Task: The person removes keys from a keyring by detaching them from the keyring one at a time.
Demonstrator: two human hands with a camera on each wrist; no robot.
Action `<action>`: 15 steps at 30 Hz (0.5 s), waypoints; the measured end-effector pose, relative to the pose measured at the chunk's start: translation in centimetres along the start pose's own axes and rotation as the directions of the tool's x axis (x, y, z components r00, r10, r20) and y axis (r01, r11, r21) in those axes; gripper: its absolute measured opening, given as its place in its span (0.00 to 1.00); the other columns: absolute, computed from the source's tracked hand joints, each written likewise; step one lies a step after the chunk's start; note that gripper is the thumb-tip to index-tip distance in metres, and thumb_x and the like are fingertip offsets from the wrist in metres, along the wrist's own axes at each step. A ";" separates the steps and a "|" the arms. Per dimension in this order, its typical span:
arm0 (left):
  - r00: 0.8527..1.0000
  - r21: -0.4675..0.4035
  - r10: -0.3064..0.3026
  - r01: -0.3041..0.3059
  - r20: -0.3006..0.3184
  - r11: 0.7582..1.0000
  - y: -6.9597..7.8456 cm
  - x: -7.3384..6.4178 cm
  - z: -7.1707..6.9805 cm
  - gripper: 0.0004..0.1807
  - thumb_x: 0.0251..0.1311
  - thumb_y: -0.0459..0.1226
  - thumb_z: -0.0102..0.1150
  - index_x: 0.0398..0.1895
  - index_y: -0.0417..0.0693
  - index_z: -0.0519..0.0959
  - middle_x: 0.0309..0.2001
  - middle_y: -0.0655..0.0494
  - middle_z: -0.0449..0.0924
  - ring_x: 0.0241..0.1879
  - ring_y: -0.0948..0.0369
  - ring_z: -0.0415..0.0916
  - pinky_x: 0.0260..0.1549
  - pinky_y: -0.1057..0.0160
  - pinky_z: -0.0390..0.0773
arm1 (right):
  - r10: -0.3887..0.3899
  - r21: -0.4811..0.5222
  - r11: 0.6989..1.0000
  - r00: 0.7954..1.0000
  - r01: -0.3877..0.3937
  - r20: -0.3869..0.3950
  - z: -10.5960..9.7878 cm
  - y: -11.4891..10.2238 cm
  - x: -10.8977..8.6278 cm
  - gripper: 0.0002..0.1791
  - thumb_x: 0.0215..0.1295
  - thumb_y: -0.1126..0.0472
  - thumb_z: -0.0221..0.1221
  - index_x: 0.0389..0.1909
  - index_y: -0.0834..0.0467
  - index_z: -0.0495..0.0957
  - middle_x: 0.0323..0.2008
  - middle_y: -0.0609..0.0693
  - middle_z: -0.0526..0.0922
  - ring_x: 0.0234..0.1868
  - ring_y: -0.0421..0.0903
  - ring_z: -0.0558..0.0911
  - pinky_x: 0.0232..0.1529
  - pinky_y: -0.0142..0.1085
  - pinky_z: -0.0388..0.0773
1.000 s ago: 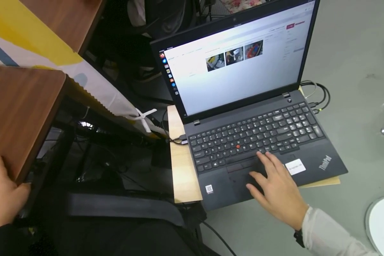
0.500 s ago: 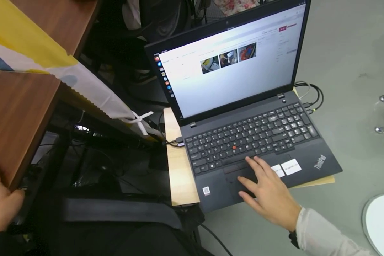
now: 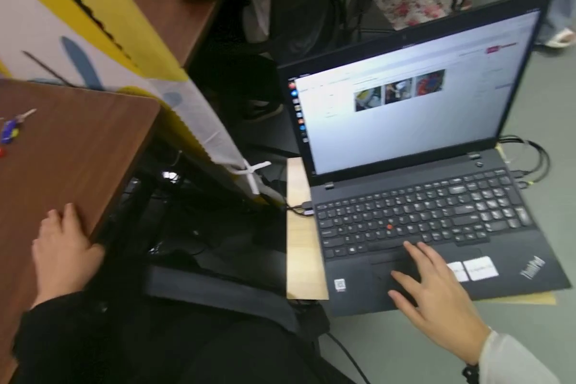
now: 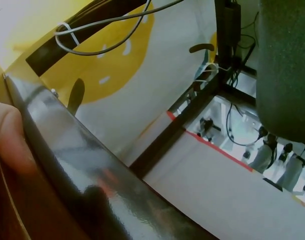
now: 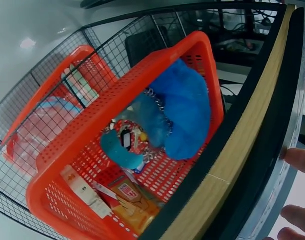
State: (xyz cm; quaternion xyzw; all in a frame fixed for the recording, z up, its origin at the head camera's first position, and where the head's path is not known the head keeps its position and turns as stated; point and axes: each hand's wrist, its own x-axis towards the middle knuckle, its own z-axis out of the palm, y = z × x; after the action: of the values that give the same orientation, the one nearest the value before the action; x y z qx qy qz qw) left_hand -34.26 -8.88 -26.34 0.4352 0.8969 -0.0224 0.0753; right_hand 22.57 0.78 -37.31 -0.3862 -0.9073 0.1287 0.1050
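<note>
In the head view my right hand (image 3: 437,298) lies over the palm rest of a black ThinkPad laptop (image 3: 365,298), fingers spread. Its fingertips are at the touchpad and its buttons, just below the spacebar. The lit screen (image 3: 403,128) has three small pictures in a row. My left hand (image 3: 64,253) rests on the edge of a brown wooden desk (image 3: 91,144), fingers extended on the top and thumb out at the edge. In the left wrist view, part of the left hand (image 4: 15,145) shows beside the desk's edge; in the right wrist view, right fingertips (image 5: 300,160) show beside the laptop's edge.
The laptop stands on a pale wooden board (image 3: 302,256). Cables (image 3: 533,154) run from its sides. Keys (image 3: 12,128) lie on the desk. A patterned cloth (image 3: 197,117) hangs beyond it. Under the board, a wire basket (image 5: 30,200) holds red plastic baskets (image 5: 42,185) of small items.
The head view has swung left, so the desk, left hand and laptop appear farther right and the keys have come into view. My right hand stays at the touchpad, its pose much the same.
</note>
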 end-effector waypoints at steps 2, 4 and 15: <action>0.997 -0.044 0.082 -0.081 0.010 0.996 2.8 1.4 1.3 0.45 0.52 0.31 0.42 0.74 0.34 0.35 0.72 0.25 0.31 0.71 0.31 0.32 0.65 0.31 0.38 | 0.044 -0.039 0.998 0.999 -0.044 -0.009 -0.4 1.2 -1.3 0.21 0.59 0.44 0.60 0.33 0.59 0.86 0.59 0.72 0.70 0.63 0.67 0.64 0.67 0.58 0.54; 0.991 -0.069 0.136 -0.135 0.013 0.988 5.8 2.8 2.6 0.45 0.52 0.31 0.42 0.75 0.37 0.36 0.73 0.27 0.33 0.72 0.32 0.34 0.65 0.31 0.39 | 0.099 -0.063 0.993 0.995 -0.100 -0.025 -0.6 2.3 -2.8 0.25 0.62 0.41 0.56 0.30 0.60 0.86 0.58 0.73 0.70 0.61 0.68 0.64 0.70 0.58 0.48; 0.950 -0.066 0.295 -0.289 0.101 0.955 14.8 4.0 6.2 0.45 0.54 0.33 0.44 0.75 0.40 0.37 0.74 0.30 0.34 0.74 0.36 0.33 0.67 0.33 0.37 | 0.278 -0.071 0.956 0.956 -0.285 -0.093 0.4 3.5 -8.5 0.38 0.67 0.33 0.45 0.28 0.63 0.85 0.58 0.73 0.69 0.59 0.71 0.63 0.68 0.62 0.50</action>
State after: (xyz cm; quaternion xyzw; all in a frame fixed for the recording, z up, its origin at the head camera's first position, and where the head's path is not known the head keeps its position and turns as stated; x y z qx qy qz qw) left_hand -24.38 2.79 -32.68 0.5590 0.8175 -0.0120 0.1379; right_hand 30.56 -3.09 -39.60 -0.5205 -0.8426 0.0882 0.1067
